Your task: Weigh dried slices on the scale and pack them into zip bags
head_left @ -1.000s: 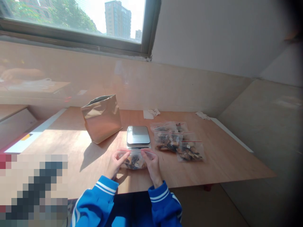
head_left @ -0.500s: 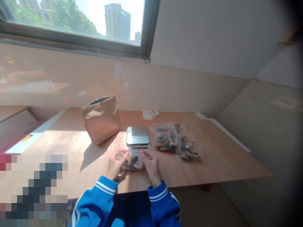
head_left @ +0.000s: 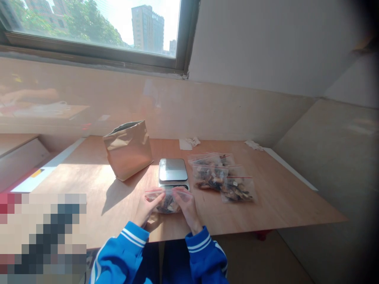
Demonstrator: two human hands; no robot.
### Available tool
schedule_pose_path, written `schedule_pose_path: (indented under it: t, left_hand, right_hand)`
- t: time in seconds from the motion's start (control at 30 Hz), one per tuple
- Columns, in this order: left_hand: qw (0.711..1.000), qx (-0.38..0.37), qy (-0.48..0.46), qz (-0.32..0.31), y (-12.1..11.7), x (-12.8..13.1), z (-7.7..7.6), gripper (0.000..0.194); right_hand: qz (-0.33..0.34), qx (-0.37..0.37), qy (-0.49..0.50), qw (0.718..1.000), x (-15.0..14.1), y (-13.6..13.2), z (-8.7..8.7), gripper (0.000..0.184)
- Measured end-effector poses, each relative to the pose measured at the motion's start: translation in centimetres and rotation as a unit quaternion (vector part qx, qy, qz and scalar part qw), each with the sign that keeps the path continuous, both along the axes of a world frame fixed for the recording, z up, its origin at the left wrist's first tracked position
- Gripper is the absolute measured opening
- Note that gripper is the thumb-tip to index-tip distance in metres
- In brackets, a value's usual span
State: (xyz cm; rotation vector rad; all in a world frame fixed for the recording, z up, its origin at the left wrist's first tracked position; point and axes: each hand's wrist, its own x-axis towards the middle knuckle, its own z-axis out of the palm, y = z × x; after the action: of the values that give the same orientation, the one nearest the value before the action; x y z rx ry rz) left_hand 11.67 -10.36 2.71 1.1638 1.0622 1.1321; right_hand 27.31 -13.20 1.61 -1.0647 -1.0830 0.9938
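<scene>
Both of my hands pinch the top edge of a clear zip bag (head_left: pixel 168 206), which has a red seal line and dark and tan dried pieces inside. My left hand (head_left: pixel 147 206) grips the seal left of its middle, thumb pointing inward. My right hand (head_left: pixel 187 203) pinches the same edge on the right, its thumb close to the other thumb. Just beyond the bag is a small digital scale (head_left: pixel 173 170) with a bare metal plate; the bag and hands cover part of its front edge.
Several filled zip bags (head_left: pixel 211 177) lie overlapping right of the scale. A brown paper pouch (head_left: pixel 128 152) stands with its top open at the left. White scraps (head_left: pixel 189 142) and a crumpled white cloth or glove (head_left: pixel 254 145) lie along the wall at the table's (head_left: pixel 284 197) back.
My hands have drawn closer together along the bag's seal, the left thumb sliding inward to the right. The view has shifted slightly; the pouch, scale and other bags stay in place.
</scene>
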Motion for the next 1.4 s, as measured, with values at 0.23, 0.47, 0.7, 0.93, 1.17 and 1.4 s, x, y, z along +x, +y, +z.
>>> schedule_pose_path:
  t: [0.23,0.47,0.7,0.93,1.17,1.4]
  left_hand:
    - [0.999,0.040,0.019,-0.024,0.1,0.0,0.1,0.024]
    - [1.000,0.001,0.004,-0.024,0.2,-0.1,-0.2,0.024]
    - [0.999,-0.019,-0.032,-0.021,-0.1,0.0,0.1,0.030]
    - [1.000,0.008,-0.014,0.025,0.3,0.0,-0.5,0.029]
    - [0.998,0.024,0.020,0.050,0.2,0.0,-0.3,0.027]
    - [0.995,0.020,0.043,0.087,-0.1,0.2,-0.7,0.038]
  right_hand:
    - [-0.027,0.021,-0.037,0.999,-0.1,0.1,-0.1,0.018]
    - [-0.032,0.015,-0.024,0.999,-0.1,0.0,-0.2,0.020]
    - [-0.022,0.014,-0.035,0.999,0.0,-0.1,0.3,0.017]
    - [-0.001,0.009,-0.002,1.000,-0.2,0.2,-0.2,0.024]
    - [-0.038,0.044,-0.042,0.997,-0.2,0.4,-0.7,0.016]
    - [-0.055,0.053,-0.052,0.996,-0.1,0.4,-1.2,0.019]
